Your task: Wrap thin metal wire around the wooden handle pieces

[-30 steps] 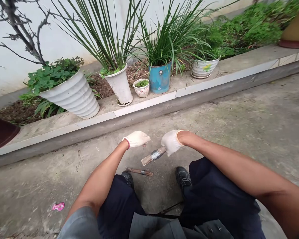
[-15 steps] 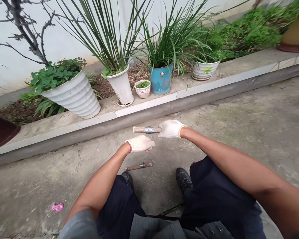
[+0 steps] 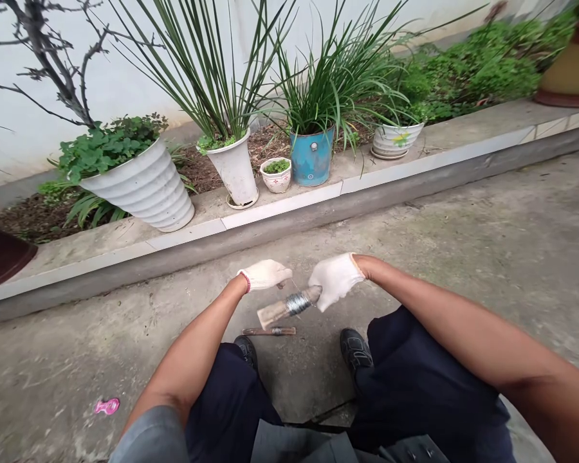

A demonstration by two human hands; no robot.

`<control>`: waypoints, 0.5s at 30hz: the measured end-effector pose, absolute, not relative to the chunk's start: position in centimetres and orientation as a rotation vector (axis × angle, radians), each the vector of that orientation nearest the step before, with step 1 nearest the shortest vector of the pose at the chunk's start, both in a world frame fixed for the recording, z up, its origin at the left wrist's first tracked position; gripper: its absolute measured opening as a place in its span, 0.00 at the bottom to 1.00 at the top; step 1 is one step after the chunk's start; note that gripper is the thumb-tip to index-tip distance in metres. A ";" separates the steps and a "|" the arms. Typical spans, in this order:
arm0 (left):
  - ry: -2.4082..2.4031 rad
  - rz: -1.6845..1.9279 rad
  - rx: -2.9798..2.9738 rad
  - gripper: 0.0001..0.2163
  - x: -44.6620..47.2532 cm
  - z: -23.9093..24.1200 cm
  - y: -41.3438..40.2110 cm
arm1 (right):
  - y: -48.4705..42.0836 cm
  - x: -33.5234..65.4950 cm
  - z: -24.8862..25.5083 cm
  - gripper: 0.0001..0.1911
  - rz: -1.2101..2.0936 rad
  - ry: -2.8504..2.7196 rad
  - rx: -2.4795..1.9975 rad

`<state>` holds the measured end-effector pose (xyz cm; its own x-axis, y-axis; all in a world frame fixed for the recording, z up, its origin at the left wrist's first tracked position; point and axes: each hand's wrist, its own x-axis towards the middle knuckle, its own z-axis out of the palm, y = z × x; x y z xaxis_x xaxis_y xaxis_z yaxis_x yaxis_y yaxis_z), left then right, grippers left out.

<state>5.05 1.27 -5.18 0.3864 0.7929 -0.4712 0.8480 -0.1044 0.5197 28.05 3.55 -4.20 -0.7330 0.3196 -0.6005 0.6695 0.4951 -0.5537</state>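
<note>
And there it was: the right hand [image 3: 335, 280] had its fingers closed on the wooden stick [image 3: 276, 314], a wire band [image 3: 298, 303] wound round it, bare wood showing beyond. The left hand [image 3: 264, 274] curled just beside it (any loose wire there was too fine to tell). Below the fingers, a second stick [image 3: 269, 331] lay on the concrete [image 3: 415, 257]; beyond them, a blue tin [image 3: 312, 159] held grassy leaves [image 3: 318, 90].
</note>
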 end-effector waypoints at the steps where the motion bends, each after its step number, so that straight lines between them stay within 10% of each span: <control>1: 1.420 -0.144 1.951 0.22 5.2 -5.0 1.3 | 3.6 27.8 -4.9 0.18 -0.984 2.357 0.815; 7: 1.434 -0.312 1.987 0.24 6.4 -4.4 0.6 | 4.9 26.7 -6.9 0.14 -0.329 2.357 1.084; 15: 1.218 -0.104 1.793 0.23 6.1 -4.7 -0.2 | 6.6 26.4 -5.1 0.18 -0.315 2.493 1.468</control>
<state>6.08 -0.24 -4.68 0.5036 0.6859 -0.5252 0.7648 -0.0712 0.6403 26.44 6.56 -5.11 -0.4712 0.8280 -0.3040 0.8776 0.4746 -0.0676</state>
